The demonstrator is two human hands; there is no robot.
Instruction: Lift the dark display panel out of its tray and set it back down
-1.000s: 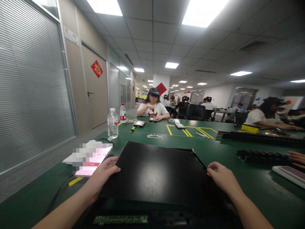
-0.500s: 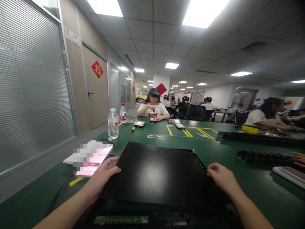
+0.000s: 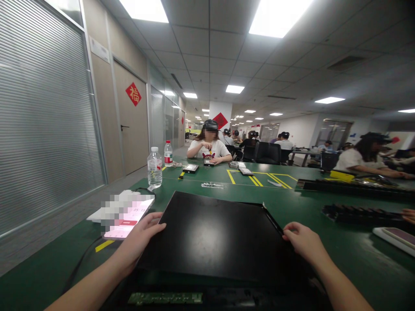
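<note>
A large, flat black screen panel (image 3: 210,233) lies in front of me, with a bright reflection in its middle. My left hand (image 3: 144,235) grips its left edge, thumb on top and the other fingers beyond the side. On the opposite side, my right hand (image 3: 300,239) pinches the dark frame strip (image 3: 274,219) along the panel's right edge; the fingertips are partly hidden. This strip stands slightly apart from the sheet near the far right corner. Nearest to me, a narrow green circuit board (image 3: 165,298) shows in the dark part below the panel.
Left of the panel lies a lit phone (image 3: 129,220), with a water bottle (image 3: 154,168) behind it. Black slotted parts (image 3: 359,214) and a pale device (image 3: 394,239) are to the right. Across the green table (image 3: 240,194), a co-worker (image 3: 209,149) handles a hard drive.
</note>
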